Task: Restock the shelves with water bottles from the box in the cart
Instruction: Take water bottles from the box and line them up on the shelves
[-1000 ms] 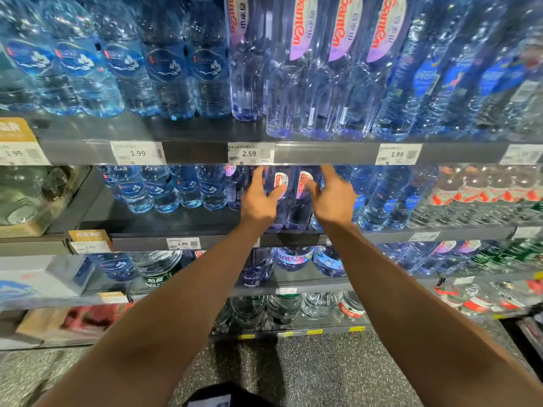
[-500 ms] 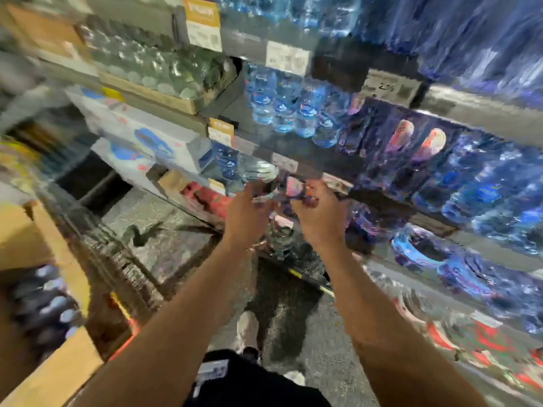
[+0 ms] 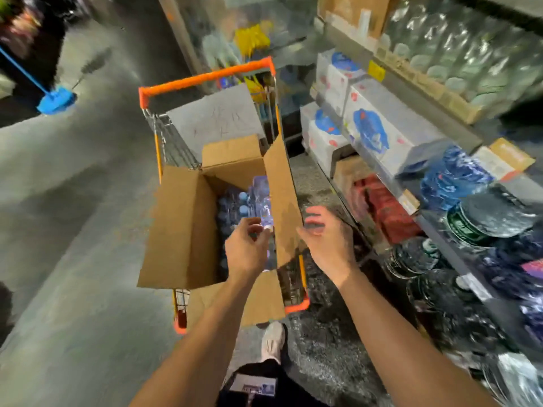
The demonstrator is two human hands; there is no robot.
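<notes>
**Left hand over the open box, right hand outside it**

At the bottom of the frame a shoe (image 3: 273, 342) stands on the speckled floor, with both forearms reaching up from there toward the centre. The left hand (image 3: 248, 249) is over the mouth of the box (image 3: 179, 230), fingers curled toward a clear bottle; blur hides whether they already pinch it, so its grip cannot be told. The right hand (image 3: 329, 242) hangs just right of the box's right flap, outside it, fingers spread and loosely bent, holding nothing.

The bottles (image 3: 235, 207) lie directly beyond and below the left hand, packed upright with their blue caps facing the camera, so their long axis runs down into the box. The left hand is plainly the nearer one; the right would have to cross the flap to reach in.

The box sits in the orange-rimmed cart (image 3: 205, 76) at frame centre. The shelves (image 3: 440, 124) run along the right edge. A blue broom (image 3: 55, 99) lies at upper left.
</notes>
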